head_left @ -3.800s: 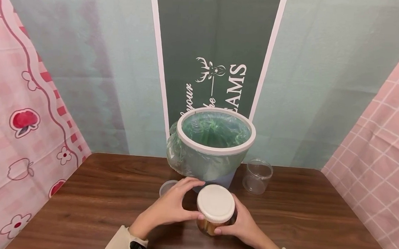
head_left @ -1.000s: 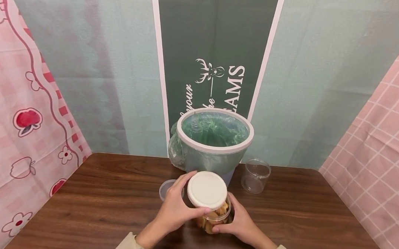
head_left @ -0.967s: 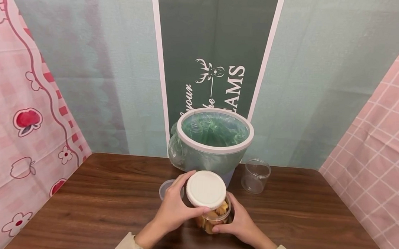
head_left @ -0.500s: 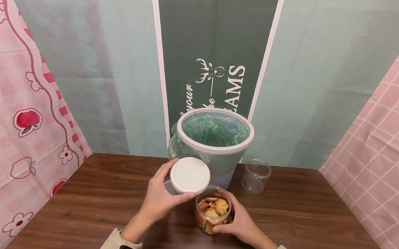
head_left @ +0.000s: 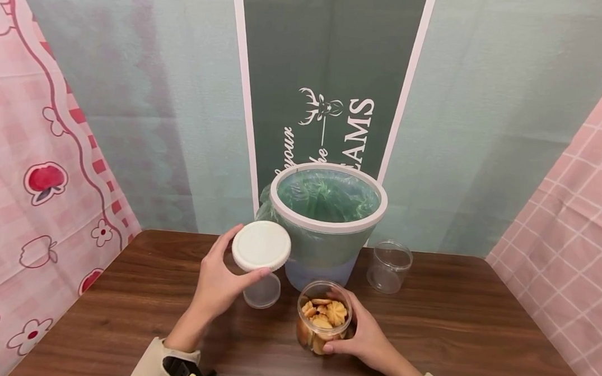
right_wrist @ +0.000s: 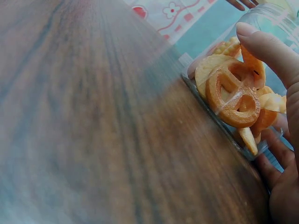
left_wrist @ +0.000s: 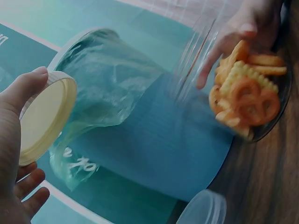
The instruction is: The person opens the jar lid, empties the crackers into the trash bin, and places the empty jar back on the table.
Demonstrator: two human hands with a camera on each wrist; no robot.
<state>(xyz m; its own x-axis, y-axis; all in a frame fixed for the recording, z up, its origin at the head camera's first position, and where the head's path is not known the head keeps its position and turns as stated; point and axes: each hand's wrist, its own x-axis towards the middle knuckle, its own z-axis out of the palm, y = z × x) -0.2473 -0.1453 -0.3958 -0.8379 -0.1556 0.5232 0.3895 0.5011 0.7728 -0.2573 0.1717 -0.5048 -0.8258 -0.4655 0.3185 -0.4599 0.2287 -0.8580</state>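
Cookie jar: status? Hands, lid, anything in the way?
Left hand grips white lid, off the jar. Right hand holds cookie jar, upright on table, open, cookies inside. Bin behind; nothing covers the opening.

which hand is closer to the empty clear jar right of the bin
Right. The right hand is in front of the empty jar; the left hand is farther left, past the bin.

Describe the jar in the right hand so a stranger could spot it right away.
Find the pale-rimmed bin on the wooden table. In front of it, the right hand grips an open-topped jar. Unlike the similar clear container standing right of the bin, it has golden cookies inside.
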